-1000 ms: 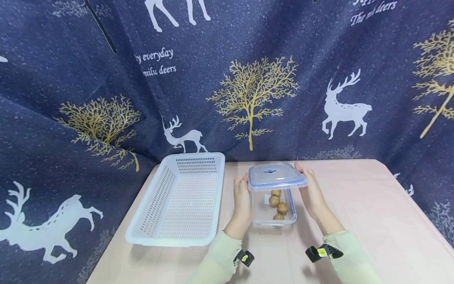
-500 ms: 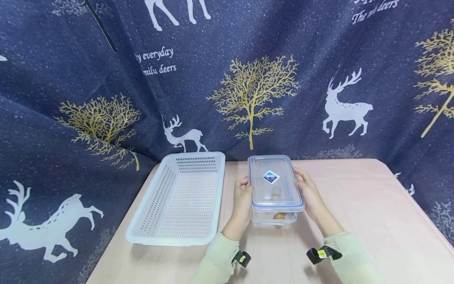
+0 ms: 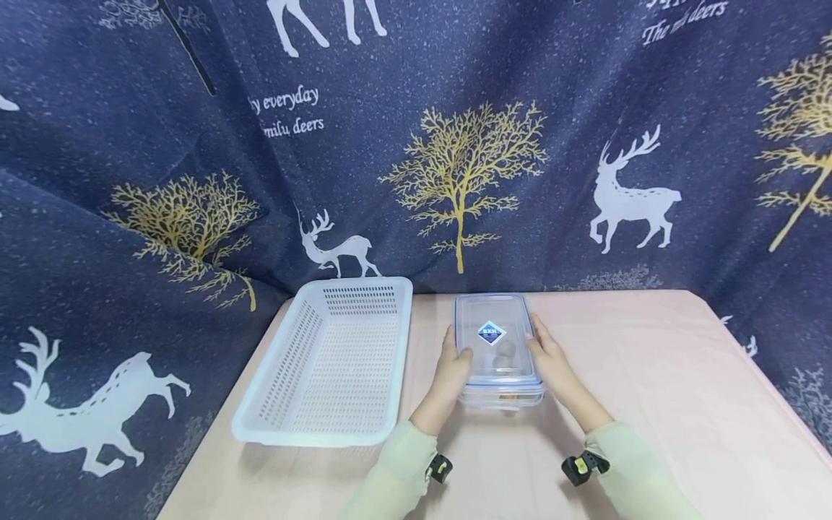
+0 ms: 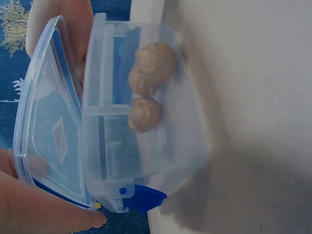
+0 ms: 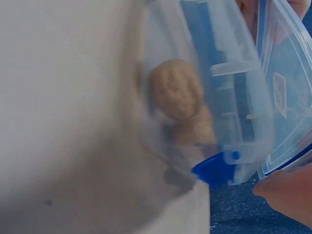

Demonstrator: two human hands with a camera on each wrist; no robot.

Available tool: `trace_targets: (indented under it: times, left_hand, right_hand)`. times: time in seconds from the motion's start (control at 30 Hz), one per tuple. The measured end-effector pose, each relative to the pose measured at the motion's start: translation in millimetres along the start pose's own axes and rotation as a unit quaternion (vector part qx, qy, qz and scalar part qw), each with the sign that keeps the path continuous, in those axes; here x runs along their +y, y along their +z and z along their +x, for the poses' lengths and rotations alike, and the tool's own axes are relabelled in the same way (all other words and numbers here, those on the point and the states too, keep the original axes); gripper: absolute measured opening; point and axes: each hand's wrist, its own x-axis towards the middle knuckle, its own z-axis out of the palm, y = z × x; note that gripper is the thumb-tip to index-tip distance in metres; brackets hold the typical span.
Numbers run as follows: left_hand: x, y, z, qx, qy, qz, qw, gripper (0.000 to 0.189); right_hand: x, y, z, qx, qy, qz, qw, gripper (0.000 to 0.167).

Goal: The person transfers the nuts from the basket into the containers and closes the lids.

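A clear plastic lid (image 3: pixel 484 361) with a blue seal and a diamond label lies over a clear food container (image 3: pixel 477 399) at the table's middle. Several walnuts (image 4: pixel 152 66) are inside, blurred through the plastic. My left hand (image 3: pixel 448 374) holds the lid's left edge, thumb on the rim. On the opposite edge, my right hand (image 3: pixel 555 367) grips the lid in the same way. Both wrist views have the lid tilted, with a gap between it and the container's rim. A blue latch (image 5: pixel 217 169) hangs out from the container in the right wrist view.
To the left stands a white perforated plastic basket (image 3: pixel 344 368) with nothing in it. A pink cloth covers the table (image 3: pixel 650 375). Behind it hangs a dark blue curtain (image 3: pixel 552 238) printed with deer and trees.
Both hands have lowered the lid from above the container down over it. It was tipped up, then levelled, and now covers nearly all of the container. The basket has stayed put.
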Motion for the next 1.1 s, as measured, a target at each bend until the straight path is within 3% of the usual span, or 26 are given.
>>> trace_targets:
  times: [0.23,0.73,1.1]
  left_hand:
    - [-7.4,1.0,2.1,-0.008,-0.005,0.037,0.9993,0.065]
    - [-16.7,1.3,3.1,-0.025,-0.041,0.035,0.9982,0.064]
    - [-20.4,3.5,4.3,-0.013,-0.038,0.037,0.9985,0.060]
  right_hand:
    - [13,7,0.5,-0.011,0.016,-0.031,0.9993,0.056]
    - [18,9,-0.7,-0.014,0.028,-0.030,0.9990,0.056]
    - [18,6,-2.9,-0.024,0.011,-0.032,0.9991,0.055]
